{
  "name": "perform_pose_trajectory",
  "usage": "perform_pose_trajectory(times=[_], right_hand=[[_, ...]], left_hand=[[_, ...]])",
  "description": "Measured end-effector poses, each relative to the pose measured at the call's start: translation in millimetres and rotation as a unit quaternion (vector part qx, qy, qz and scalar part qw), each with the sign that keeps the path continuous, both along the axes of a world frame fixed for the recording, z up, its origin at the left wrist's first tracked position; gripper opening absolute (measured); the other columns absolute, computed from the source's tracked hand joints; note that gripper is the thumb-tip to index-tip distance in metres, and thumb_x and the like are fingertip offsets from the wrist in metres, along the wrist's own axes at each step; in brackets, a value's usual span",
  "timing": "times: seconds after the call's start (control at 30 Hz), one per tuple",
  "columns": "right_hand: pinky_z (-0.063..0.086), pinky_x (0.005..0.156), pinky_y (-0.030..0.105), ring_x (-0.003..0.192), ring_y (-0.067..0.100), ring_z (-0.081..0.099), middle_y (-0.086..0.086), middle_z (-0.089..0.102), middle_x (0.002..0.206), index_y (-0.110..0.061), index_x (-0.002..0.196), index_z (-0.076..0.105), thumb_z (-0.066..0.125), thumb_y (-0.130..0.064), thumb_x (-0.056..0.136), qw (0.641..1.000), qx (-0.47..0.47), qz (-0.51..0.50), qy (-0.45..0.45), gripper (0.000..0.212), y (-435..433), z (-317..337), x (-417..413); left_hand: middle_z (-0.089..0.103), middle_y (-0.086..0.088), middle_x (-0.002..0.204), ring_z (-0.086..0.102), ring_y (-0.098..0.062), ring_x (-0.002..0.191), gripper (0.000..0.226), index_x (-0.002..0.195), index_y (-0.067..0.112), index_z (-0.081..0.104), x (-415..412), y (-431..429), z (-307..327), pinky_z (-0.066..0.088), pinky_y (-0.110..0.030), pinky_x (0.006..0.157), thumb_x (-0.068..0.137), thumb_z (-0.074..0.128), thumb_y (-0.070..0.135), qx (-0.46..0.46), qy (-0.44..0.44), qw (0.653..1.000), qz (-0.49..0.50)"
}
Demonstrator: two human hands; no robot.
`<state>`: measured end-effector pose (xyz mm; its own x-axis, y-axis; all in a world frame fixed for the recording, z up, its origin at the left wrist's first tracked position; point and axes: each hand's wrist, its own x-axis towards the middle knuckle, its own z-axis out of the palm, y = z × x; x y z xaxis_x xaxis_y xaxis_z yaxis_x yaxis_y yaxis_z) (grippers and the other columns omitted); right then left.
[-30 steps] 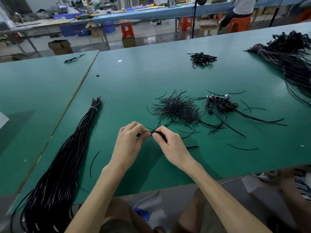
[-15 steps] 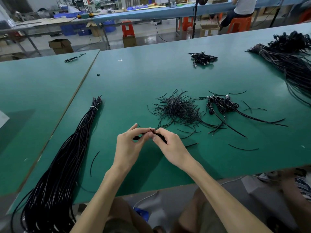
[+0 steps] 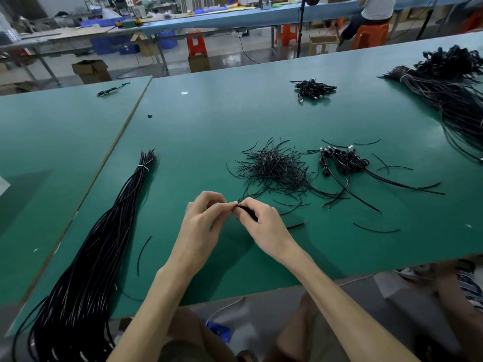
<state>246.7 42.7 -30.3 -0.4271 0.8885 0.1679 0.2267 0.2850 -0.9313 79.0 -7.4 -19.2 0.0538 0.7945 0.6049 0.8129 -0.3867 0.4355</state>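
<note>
I note left hand (image 3: 202, 223) and right hand (image 3: 264, 228) still pinching the thin black cable piece (image 3: 247, 210), left fingers (image 3: 212, 197) curl tighter, placement unchanged

Bare green mat (image 3: 209, 131) beyond; tie pile (image 3: 271, 169) ahead-right blocks; long cable bundle (image 3: 104, 231) walls left.

left hand (image 3: 201, 223) — fingers curled, pinching; right hand (image 3: 264, 226) — fingertips pinched, meeting left; forearms converging
</note>
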Motion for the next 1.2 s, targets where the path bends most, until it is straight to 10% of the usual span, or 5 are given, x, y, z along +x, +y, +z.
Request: perform_pose_trajectory(times=[0.2, 0.43, 0.73, 0.9, 1.2], right_hand=[[0.036, 0.061, 0.026, 0.063, 0.006, 0.044, -0.01, 0.055, 0.069, -0.026, 0.091, 0.064, 0.059, -0.037, 0.102, 0.993, 0.015, 0.061, -0.097, 0.016, 5.3, -3.7, -0.8], [0.043, 0.076, 0.043, 0.076, 0.012, 0.052, -0.009, 0.06, 0.078, -0.024, 0.094, 0.069, 0.065, -0.03, 0.101, 0.987, -0.05, 0.146, -0.043, 0.01, 12.7, 5.1, 4.2], [0.041, 0.073, 0.008, 0.07, -0.007, 0.056, -0.024, 0.066, 0.074, -0.024, 0.097, 0.069, 0.062, -0.02, 0.103, 0.974, -0.073, 0.21, -0.047, 0.01, 17.6, 13.6, 10.9], [0.043, 0.08, 0.022, 0.082, 0.006, 0.057, -0.013, 0.067, 0.086, -0.013, 0.105, 0.071, 0.065, -0.031, 0.101, 0.978, -0.091, 0.187, -0.034, 0.019, 18.7, 11.7, 10.6], [0.029, 0.062, 0.031, 0.07, 0.017, 0.038, 0.002, 0.053, 0.078, -0.012, 0.099, 0.07, 0.067, -0.03, 0.1, 0.975, -0.084, 0.201, -0.039, 0.019, 18.8, 14.9, 12.1]], left_hand=[[0.057, 0.012, 0.091, 0.059, -0.014, 0.071, 0.016, 0.086, 0.015, 0.077, -25.5, 6.8, 24.7, 0.055, -0.037, 0.064, 0.088, 0.076, -0.002, -0.058, 0.056, 0.994, -0.075], [0.064, 0.009, 0.087, 0.059, -0.014, 0.081, 0.015, 0.079, 0.017, 0.08, -32.6, 15.6, 42.8, 0.047, -0.024, 0.075, 0.077, 0.086, 0.004, -0.099, 0.054, 0.986, -0.12], [0.065, 0.013, 0.095, 0.058, -0.012, 0.076, 0.02, 0.085, 0.028, 0.078, -30.5, 28.0, 58.3, 0.038, -0.015, 0.066, 0.076, 0.088, 0.013, -0.212, 0.047, 0.964, -0.153], [0.062, 0.015, 0.092, 0.058, -0.014, 0.081, 0.011, 0.08, 0.023, 0.073, -28.8, 29.5, 67.2, 0.05, -0.042, 0.074, 0.085, 0.083, 0.022, -0.208, 0.117, 0.96, -0.145], [0.052, 0.014, 0.088, 0.047, -0.007, 0.081, 0.016, 0.086, 0.022, 0.061, -25.6, 25.1, 73.8, 0.048, -0.038, 0.07, 0.101, 0.061, 0.027, -0.228, 0.245, 0.929, -0.159]])
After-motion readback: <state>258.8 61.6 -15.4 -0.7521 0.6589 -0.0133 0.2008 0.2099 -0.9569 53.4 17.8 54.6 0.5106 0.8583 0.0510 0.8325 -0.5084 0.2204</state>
